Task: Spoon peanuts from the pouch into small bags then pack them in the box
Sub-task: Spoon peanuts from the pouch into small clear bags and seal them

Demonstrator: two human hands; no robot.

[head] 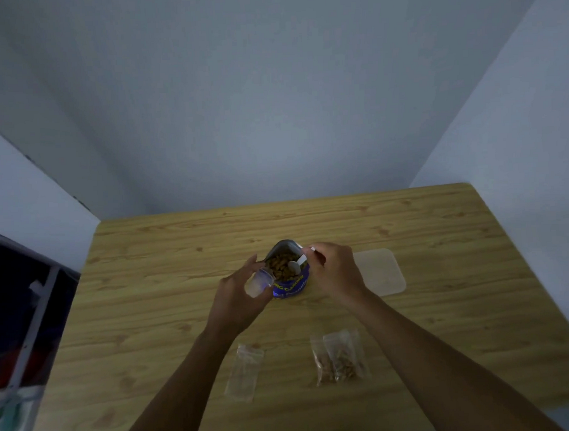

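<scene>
now scooping: right grip (336,273) pinches the white spoon (296,263), bowl down among peanuts (279,265) in the open pouch (291,285) mid-tabletop (180,252); left grip (237,295) grasps a small bag (259,281) just beside the pouch mouth. next, likely: lift level, tip into that bag.

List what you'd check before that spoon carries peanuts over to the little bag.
1. The pouch stands open, peanuts showing: ok.
2. The right hand pinches the spoon, bowl in the peanuts: ok.
3. The left hand holds the small bag beside the pouch: ok.
4. Mouth of the small bag open: cannot tell, blurred.
5. Load on the spoon: cannot tell.
6. The box waits right of the pouch: ok.
</scene>
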